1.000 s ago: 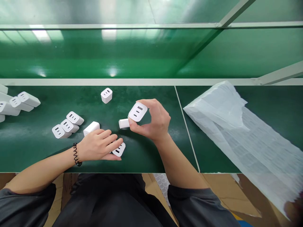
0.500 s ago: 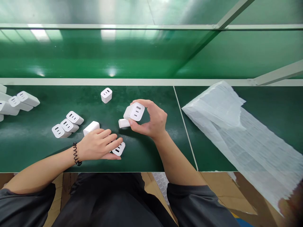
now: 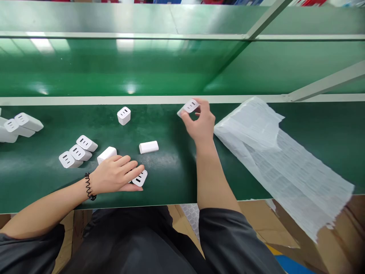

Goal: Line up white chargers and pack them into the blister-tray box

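Note:
My right hand (image 3: 201, 118) pinches a white USB charger (image 3: 191, 105) between thumb and fingers near the back of the green table, its port face tilted up. Low on the table, my left hand (image 3: 115, 174) curls over another white USB charger (image 3: 140, 178); most of that one is hidden under the fingers. Just behind the left hand lies a white charger (image 3: 107, 153) on its side. A further charger (image 3: 148, 147) rests on its side between the two hands, and a lone one (image 3: 124, 115) stands farther back with its ports showing.
Three chargers (image 3: 78, 152) sit in a slanted row left of my left hand. More chargers (image 3: 24, 123) are grouped at the far left. A translucent white packing bag (image 3: 273, 152) hangs over the table's front edge on the right. A pale rail (image 3: 142, 100) borders the back.
My right hand has carried its charger back and to the right, uncovering the charger lying on its side. My left hand keeps its place on the other charger. The view has shifted slightly.

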Tool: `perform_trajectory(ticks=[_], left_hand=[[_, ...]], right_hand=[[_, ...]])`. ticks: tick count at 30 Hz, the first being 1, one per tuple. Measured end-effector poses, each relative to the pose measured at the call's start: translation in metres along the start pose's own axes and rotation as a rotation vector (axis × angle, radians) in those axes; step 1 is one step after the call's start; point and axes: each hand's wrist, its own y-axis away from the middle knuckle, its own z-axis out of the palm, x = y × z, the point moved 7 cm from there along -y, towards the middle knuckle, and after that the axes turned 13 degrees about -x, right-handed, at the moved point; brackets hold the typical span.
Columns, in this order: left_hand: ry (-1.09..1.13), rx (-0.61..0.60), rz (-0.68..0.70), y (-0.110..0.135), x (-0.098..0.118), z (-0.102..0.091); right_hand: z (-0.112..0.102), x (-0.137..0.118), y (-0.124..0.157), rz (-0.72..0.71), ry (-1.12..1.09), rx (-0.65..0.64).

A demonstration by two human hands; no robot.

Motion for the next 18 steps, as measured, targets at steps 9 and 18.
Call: perform_trajectory(ticks=[9, 18], left_hand=[[-0.021, 0.007, -0.033, 0.001, -0.004, -0.002], [-0.006, 0.001, -0.206, 0.004, -0.022, -0.004]], right_hand=[[-0.002, -0.069, 0.024, -0.372, -0.051, -0.265], [0.046, -0.123, 0.070, -0.585, -0.125, -0.832]])
